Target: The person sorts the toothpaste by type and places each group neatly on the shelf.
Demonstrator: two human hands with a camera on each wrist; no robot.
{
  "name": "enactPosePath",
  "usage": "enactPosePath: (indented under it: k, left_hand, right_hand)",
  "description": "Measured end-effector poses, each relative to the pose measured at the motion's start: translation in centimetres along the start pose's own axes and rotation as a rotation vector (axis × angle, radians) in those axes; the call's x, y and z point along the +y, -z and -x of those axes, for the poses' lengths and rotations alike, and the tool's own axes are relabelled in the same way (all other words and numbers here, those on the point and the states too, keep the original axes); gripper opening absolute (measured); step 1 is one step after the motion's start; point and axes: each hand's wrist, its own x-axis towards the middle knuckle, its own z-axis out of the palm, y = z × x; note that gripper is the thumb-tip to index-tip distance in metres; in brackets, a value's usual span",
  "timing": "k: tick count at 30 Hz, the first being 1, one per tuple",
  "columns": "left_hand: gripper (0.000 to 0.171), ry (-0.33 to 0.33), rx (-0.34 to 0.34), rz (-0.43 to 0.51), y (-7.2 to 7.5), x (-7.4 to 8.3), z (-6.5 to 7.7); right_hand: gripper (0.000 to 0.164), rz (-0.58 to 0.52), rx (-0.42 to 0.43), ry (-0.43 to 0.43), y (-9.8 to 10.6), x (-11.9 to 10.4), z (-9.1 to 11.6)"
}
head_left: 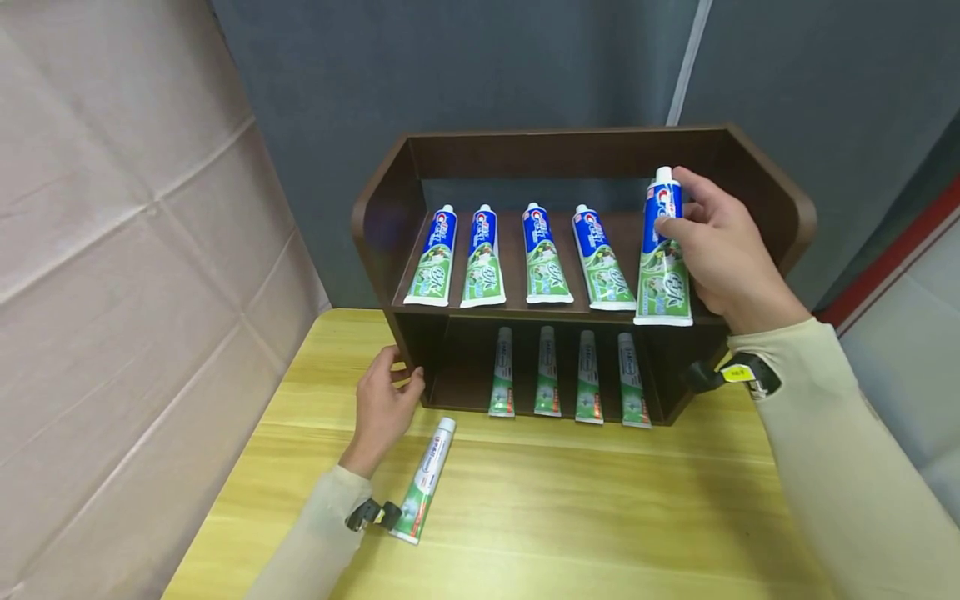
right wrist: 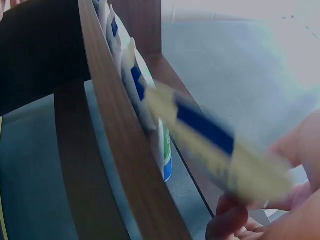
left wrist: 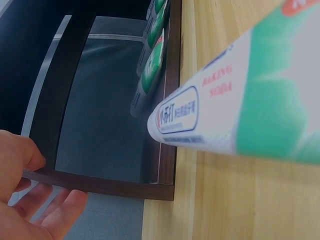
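My right hand [head_left: 727, 258] pinches a blue-and-green toothpaste tube [head_left: 664, 279] between thumb and fingers, cap up, at the right end of the upper tier of a dark brown two-tier shelf [head_left: 555, 150]. In the right wrist view this tube [right wrist: 205, 135] is blurred. Several similar toothpaste tubes [head_left: 549, 258] stand in a row to its left, caps up. My left hand [head_left: 384, 408] grips the shelf's lower left side panel [left wrist: 110, 186], thumb inside and fingers outside. Beside that wrist, a white-and-green toothpaste tube [head_left: 427, 483] lies on the table.
Several green-and-silver tubes [head_left: 588, 379] stand in the shelf's lower tier. The shelf rests on a yellow wood-grain table [head_left: 570, 508]. Behind it hangs a dark grey cloth [head_left: 480, 67], with a pale cloth wall [head_left: 135, 250] on the left and a red strip [head_left: 900, 258] at right.
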Motion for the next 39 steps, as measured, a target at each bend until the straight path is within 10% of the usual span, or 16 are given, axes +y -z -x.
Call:
enactPosePath:
  k: [39]
  left_hand:
    - [0.031,-0.002,-0.005,0.011,0.1,0.0,0.0]
  right_hand:
    - [0.068,0.307,0.012,-0.099,-0.3,1.2,-1.5]
